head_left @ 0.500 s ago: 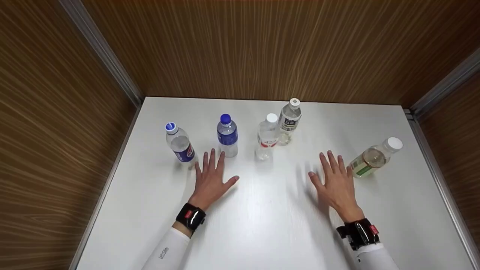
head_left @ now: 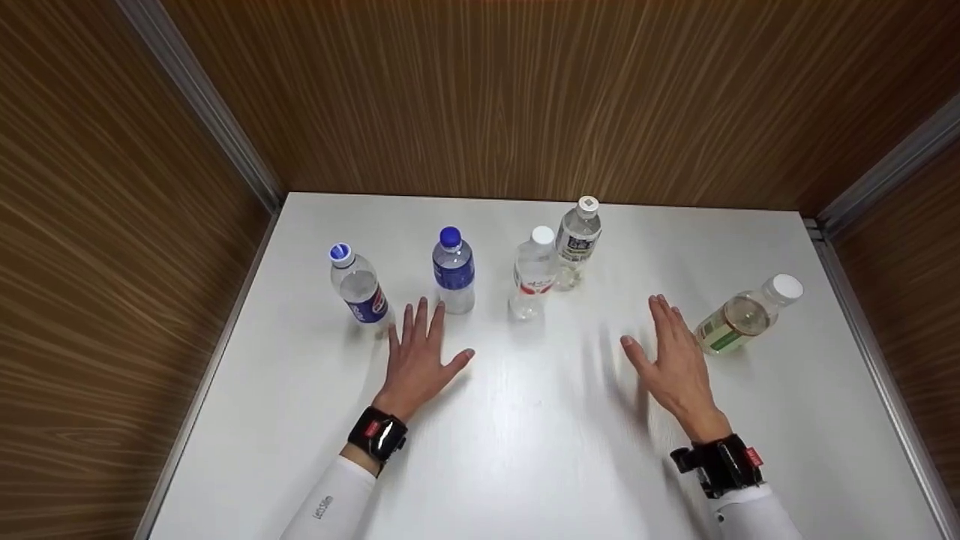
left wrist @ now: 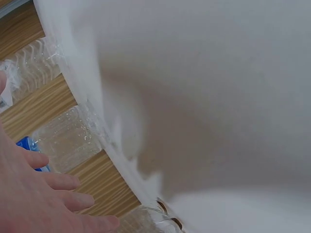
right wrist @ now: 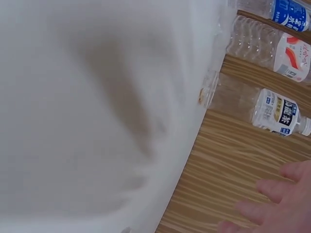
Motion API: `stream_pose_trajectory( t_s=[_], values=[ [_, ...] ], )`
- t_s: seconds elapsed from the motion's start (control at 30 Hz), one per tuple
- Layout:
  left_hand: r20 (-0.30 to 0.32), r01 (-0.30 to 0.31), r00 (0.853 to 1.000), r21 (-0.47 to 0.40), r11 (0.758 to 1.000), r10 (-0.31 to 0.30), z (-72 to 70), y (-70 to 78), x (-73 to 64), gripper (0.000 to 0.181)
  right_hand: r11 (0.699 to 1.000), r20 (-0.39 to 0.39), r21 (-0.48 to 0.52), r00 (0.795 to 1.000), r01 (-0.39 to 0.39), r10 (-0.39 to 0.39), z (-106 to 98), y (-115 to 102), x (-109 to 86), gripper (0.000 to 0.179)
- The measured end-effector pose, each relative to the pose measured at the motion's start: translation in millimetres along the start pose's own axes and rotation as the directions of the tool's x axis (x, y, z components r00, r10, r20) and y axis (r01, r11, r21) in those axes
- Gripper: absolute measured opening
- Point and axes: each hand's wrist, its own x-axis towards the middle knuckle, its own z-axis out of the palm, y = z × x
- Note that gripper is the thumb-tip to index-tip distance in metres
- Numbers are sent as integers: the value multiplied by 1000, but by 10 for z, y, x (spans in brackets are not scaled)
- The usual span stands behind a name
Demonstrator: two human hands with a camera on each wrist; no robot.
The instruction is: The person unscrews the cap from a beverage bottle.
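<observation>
My left hand (head_left: pixel 415 367) hovers palm down with straight, spread fingers and holds nothing. Its fingertips point between a bottle with a blue-and-white cap (head_left: pixel 360 289) and a blue-capped, blue-labelled bottle (head_left: pixel 454 270). On the right, my right hand (head_left: pixel 675 367) is tilted, fingers straight and together, thumb held apart; nothing is in it. Just beyond its outer edge leans, in this view, a wide white-capped bottle with a green label (head_left: pixel 739 322). In the right wrist view, the fingers (right wrist: pixel 274 189) show below a bottle with a white-and-navy label (right wrist: pixel 277 111).
A clear bottle with a red-and-white label (head_left: pixel 534 277) stands at mid-table, overlapping the white-and-navy-labelled one behind it. The white table (head_left: pixel 510 450) is bounded by wood-grain panels (head_left: pixel 495 97) at the back and both sides.
My right hand has turned onto its outer edge, and its spread fingers have come together. My left hand has shifted very slightly left. The bottles stand as before.
</observation>
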Motion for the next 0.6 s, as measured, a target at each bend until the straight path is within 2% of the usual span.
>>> stream_pose_trajectory(
  t_s=[0.2, 0.37, 0.47, 0.6],
  values=[
    [-12, 6, 1000, 3, 1000, -6, 7, -31, -30, 98, 994, 32, 109, 999, -1, -3, 175, -272, 223, 82],
    [-16, 12, 1000, -10, 1000, -12, 6, -43, -52, 98, 976, 86, 211, 996, -46, 28, 348, -535, 410, 89],
    [-21, 14, 1000, -22, 1000, -15, 7, -36, -62, 97, 955, 94, 292, 995, -61, 35, 461, -638, 523, 93],
    [-17, 12, 1000, -34, 999, -12, 10, -28, -77, 98, 910, 83, 410, 996, -56, 24, 601, -722, 661, 96]
  ],
)
